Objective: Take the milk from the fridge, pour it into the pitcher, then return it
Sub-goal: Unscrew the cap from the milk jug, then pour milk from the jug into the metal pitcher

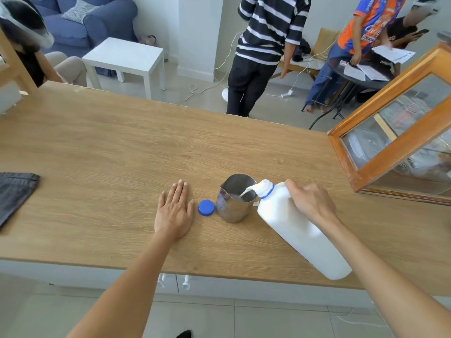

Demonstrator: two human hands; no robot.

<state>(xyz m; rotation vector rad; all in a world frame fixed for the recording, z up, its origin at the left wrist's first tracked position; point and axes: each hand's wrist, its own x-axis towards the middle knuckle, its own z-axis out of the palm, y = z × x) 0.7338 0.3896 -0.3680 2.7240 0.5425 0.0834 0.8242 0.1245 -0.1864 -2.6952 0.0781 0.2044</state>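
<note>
A white plastic milk jug [295, 230] with a blue neck ring is tilted to the left, its open mouth over a steel pitcher [234, 200]. A thin stream of milk runs from the mouth into the pitcher. My right hand [311, 201] grips the jug by its handle near the top. The pitcher stands upright on the wooden counter [122, 154]. The jug's blue cap [206, 207] lies flat on the counter just left of the pitcher. My left hand [174, 211] rests palm down on the counter left of the cap, fingers apart, holding nothing.
A wood-framed glass display case [400, 132] stands at the counter's right end. A dark folded cloth [14, 193] lies at the left edge. Beyond the counter are people standing, a white side table [127, 57], cables on the floor and a blue sofa [83, 20].
</note>
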